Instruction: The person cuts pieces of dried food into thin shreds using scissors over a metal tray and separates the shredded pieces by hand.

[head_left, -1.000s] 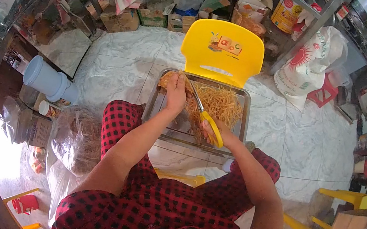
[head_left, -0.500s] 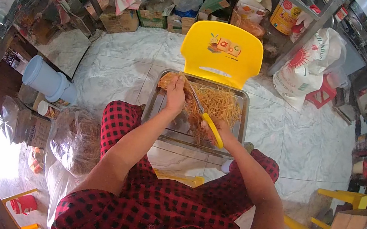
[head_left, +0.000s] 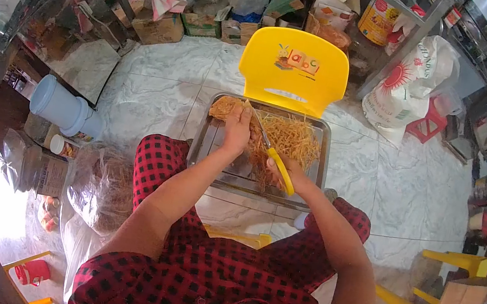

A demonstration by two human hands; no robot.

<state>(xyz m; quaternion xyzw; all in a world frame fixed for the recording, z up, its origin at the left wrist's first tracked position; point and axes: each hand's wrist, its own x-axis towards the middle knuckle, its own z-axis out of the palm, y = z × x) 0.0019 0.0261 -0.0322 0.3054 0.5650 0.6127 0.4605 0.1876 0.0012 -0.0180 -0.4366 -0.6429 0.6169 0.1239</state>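
My left hand [head_left: 238, 128] grips a flat orange-brown piece [head_left: 222, 108] over the left part of a metal tray [head_left: 202, 138]. Yellow-handled scissors [head_left: 280, 172] are in my right hand [head_left: 291, 176], their blades pointing up and left to the edge of the piece beside my left fingers. Thin yellow-brown strips [head_left: 297, 140] lie heaped in the right half of the tray. Darker shreds [head_left: 259, 166] lie below the blades, partly hidden by my right hand. The exact contact between blades and piece is too small to make out.
A yellow chair back [head_left: 297, 64] stands just beyond the tray. White sacks [head_left: 402, 88] are at the right, pale blue buckets [head_left: 58, 103] and a plastic bag of brown material [head_left: 102, 186] at the left. Boxes [head_left: 158, 27] line the back; a yellow stool [head_left: 457, 262] stands at lower right.
My left hand has shifted slightly right and down along the piece, uncovering more of its left part. The scissors have moved slightly and stay at the piece's edge.
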